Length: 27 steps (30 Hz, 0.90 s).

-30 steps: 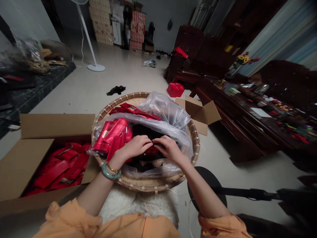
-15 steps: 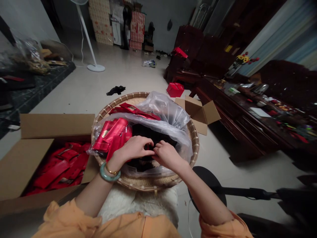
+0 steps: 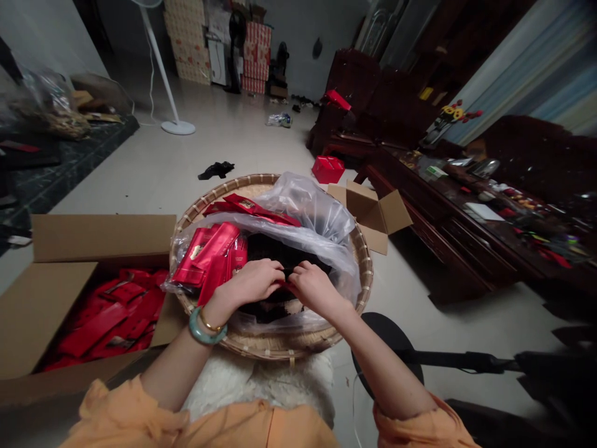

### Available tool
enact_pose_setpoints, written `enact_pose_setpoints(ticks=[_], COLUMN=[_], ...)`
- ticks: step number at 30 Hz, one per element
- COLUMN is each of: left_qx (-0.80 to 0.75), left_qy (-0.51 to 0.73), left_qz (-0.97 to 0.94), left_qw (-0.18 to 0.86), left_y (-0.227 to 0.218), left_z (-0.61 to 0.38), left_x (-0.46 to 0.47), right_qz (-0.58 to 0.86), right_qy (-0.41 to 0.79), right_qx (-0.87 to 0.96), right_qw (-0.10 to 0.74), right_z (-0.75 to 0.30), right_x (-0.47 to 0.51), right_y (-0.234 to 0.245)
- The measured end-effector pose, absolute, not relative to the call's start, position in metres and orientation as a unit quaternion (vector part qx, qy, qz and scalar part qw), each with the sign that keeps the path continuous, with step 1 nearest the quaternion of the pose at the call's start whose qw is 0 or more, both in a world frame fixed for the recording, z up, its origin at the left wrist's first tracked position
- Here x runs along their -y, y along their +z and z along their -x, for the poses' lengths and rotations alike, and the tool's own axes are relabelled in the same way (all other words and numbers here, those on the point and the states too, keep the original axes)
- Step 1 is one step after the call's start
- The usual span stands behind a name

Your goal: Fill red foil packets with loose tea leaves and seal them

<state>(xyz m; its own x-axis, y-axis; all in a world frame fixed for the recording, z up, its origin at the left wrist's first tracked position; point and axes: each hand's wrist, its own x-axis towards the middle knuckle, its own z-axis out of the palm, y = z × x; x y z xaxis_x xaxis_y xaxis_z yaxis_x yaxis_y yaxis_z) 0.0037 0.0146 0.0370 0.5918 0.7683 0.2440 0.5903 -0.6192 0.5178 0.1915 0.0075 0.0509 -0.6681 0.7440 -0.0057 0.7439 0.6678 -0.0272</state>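
Roughly midway, I'd guess: cardboard box (image 3: pixel 102 239) at left already holds many red packets (image 3: pixel 107 311), while left hand (image 3: pixel 254 283) and right hand (image 3: pixel 316 289) pinch closed, fingertip to fingertip, on something hidden over the dark tea (image 3: pixel 280 249) inside the plastic bag (image 3: pixel 312 205) in the basket (image 3: pixel 280 348), spare pouches (image 3: pixel 208 252) alongside.

Pale, glossy floor (image 3: pixel 242 149) runs back to a grey wall (image 3: pixel 303 31), and the light is dim all over. White fan stand (image 3: pixel 177 127) on the left, cartons (image 3: pixel 189 37) stacked at the far end. Dark wooden chairs (image 3: pixel 368 87) and a long, cluttered sideboard (image 3: pixel 466 242) line the right, pale curtains (image 3: pixel 536 68) behind.
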Motion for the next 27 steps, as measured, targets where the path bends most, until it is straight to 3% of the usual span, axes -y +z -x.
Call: enact_pose_setpoints(ticks=[4,9,15,18,21,24,25,27], left_qx=[-0.390,-0.434,-0.564,-0.557,-0.575,-0.597,-0.598,-0.593], left_qy=[0.295,0.319,0.430,0.437,0.455,0.473,0.476,0.479], left_qz=[-0.826,-0.764,-0.685,-0.691,-0.658,-0.626,-0.625,-0.629], left_qw=[0.280,0.355,0.165,0.147,0.172,0.164,0.160,0.155], left_y=[0.029,-0.001,-0.025,-0.033,-0.036,-0.034,-0.033,-0.032], left_z=[-0.002,-0.011,-0.033,-0.032,-0.027,-0.024,-0.023,-0.024], left_x=[-0.016,-0.013,0.000,0.004,0.005,0.004,0.004,0.004], right_qz=[0.404,0.397,0.403,0.388,0.378,0.454,0.496,0.544], right_qy=[0.026,0.057,0.116,0.158,0.229,0.271,0.265,0.235], right_qx=[0.914,0.913,0.903,0.901,0.871,0.780,0.761,0.777], right_qw=[0.003,0.069,0.098,0.115,0.215,0.334,0.324,0.213], right_z=[-0.195,-0.195,-0.179,-0.177,-0.183,-0.193,-0.195,-0.197], right_x=[-0.015,-0.015,-0.014,-0.014,-0.015,-0.012,-0.009,-0.001], right_y=[0.058,0.070,0.066,0.066,0.064,0.043,0.032,0.008])
